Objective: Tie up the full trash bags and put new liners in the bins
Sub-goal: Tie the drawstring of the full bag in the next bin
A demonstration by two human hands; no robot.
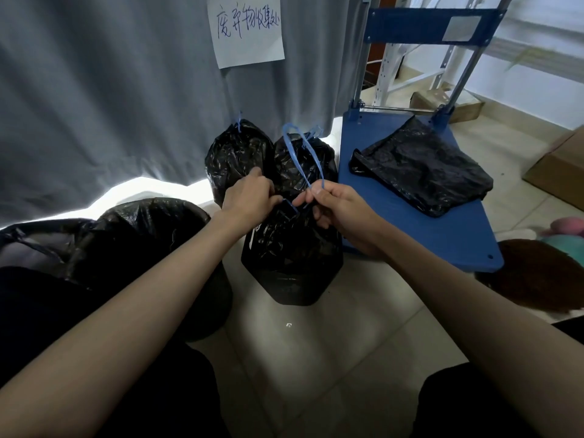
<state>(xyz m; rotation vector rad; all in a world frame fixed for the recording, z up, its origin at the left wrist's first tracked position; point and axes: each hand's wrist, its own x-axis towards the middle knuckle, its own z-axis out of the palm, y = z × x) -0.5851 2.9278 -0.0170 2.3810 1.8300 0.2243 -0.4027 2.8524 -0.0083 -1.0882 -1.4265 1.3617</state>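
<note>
Floor-standing upright bag (290,248): both hands, left hand (249,197) and right hand (335,207), pinch its blue drawstring (300,165).

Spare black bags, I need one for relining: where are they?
In the head view, the folded black bags lie at right on the blue cart, beside the tied bags.

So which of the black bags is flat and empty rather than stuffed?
The black bag lying flat on the blue cart. The full bags stand bulging on the floor by the curtain.
</note>
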